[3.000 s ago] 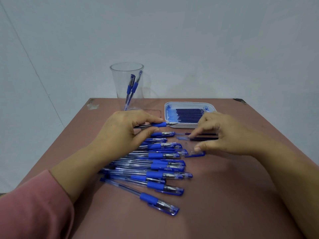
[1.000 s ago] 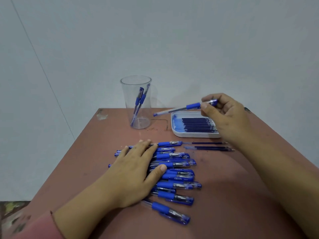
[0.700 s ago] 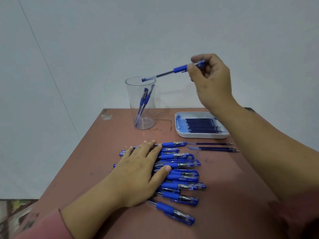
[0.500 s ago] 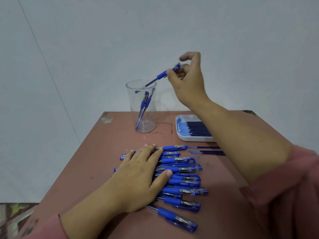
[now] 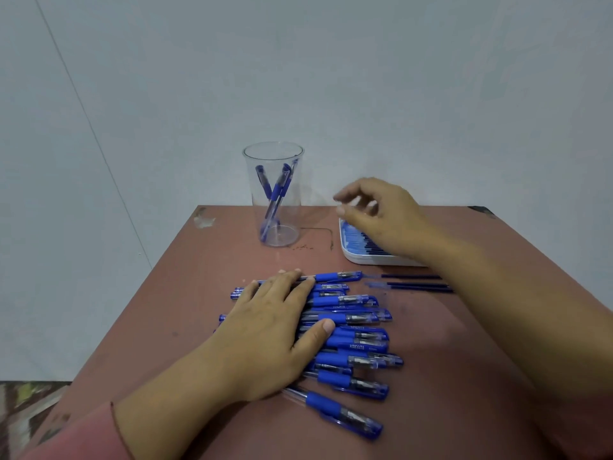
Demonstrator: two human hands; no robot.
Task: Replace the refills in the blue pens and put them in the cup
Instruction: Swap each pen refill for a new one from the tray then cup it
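A clear plastic cup (image 5: 273,161) stands at the back of the table with three blue pens (image 5: 277,190) leaning inside it. My right hand (image 5: 381,214) hovers empty above the white tray of refills (image 5: 356,257), its fingers loosely curled and slightly blurred. My left hand (image 5: 268,330) lies flat on a pile of several blue pens (image 5: 351,336) in the middle of the table. Two loose refills (image 5: 411,282) lie right of the pile, just in front of the tray.
The brown table (image 5: 447,360) has bare surface to the right of the pile and to the left of the cup. A pale wall stands right behind the table. The table's left edge drops off to the floor (image 5: 23,403).
My right hand carried a pen up to the cup, let it go inside, and has come down over the tray. The cup now holds three pens. My left hand stayed on the pile.
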